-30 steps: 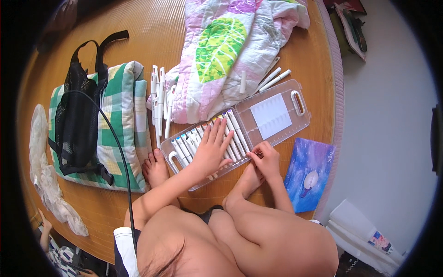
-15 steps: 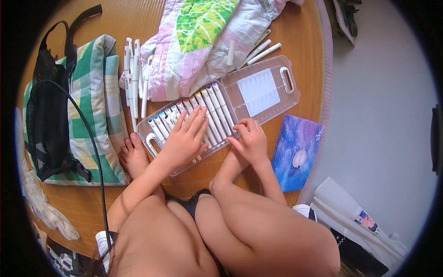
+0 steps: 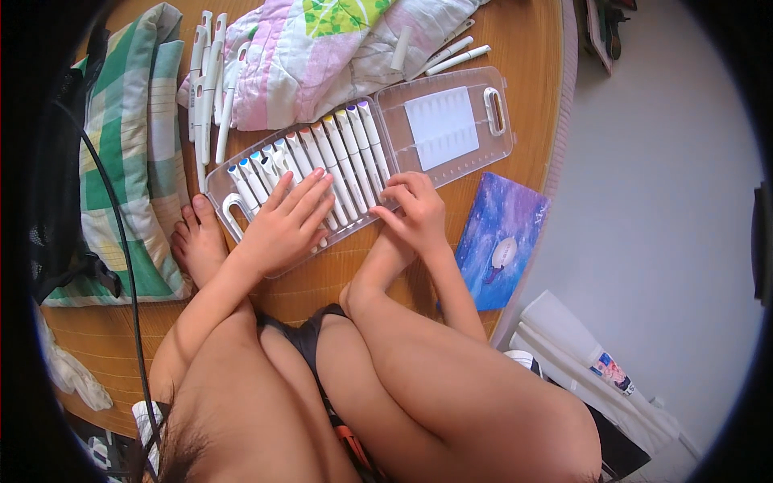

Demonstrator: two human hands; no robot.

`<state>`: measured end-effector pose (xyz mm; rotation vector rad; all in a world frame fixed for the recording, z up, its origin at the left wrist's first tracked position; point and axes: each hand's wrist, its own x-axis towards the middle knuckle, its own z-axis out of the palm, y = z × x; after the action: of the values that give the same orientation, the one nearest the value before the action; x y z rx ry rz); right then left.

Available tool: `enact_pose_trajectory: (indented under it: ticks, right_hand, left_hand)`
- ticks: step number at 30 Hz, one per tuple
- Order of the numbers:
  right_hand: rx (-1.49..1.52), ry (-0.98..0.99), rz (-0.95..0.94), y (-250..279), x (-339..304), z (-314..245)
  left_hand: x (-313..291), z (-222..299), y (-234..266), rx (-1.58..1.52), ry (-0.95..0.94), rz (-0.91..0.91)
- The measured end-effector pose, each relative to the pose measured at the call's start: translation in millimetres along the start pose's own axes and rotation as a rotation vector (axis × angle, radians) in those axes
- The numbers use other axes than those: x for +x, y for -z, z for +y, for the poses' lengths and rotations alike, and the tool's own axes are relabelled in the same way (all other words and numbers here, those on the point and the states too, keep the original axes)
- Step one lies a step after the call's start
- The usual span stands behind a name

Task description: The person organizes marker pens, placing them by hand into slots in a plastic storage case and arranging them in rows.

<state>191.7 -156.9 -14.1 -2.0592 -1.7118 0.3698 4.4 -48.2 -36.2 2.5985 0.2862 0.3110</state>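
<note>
A clear plastic case lies open in front of me. A row of white markers with differently coloured ends fills its left half. My left hand rests flat across the lower part of the row, fingers stretched out and nothing held. At the near edge of the case, by the hinge, my right hand has its fingers loosely bent and the thumb apart. Nothing shows in its grasp. A white paper sheet lies inside the lid half. My left palm hides some marker ends.
Several loose markers lie beyond the case on the left, more markers at the far right. A patterned quilt is behind. A blue-purple booklet lies right, a green checked folded quilt left, with a black cable across it.
The view has shifted, so the case appears higher. Relative to the markers, my left hand has slid nearer to me and slightly left; my right hand has also drawn a little nearer.
</note>
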Motion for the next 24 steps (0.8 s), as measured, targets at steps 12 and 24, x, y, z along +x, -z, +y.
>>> enact_pose_trajectory:
  ticks: [12, 24]
  right_hand:
    - [-0.040, 0.239, -0.128, -5, 11, 1]
    - [0.030, 0.110, -0.119, -7, 5, -9]
  left_hand:
    - [-5, -3, 2, 0.002, 0.027, -0.025]
    - [-6, -4, 1, 0.006, -0.019, -0.022]
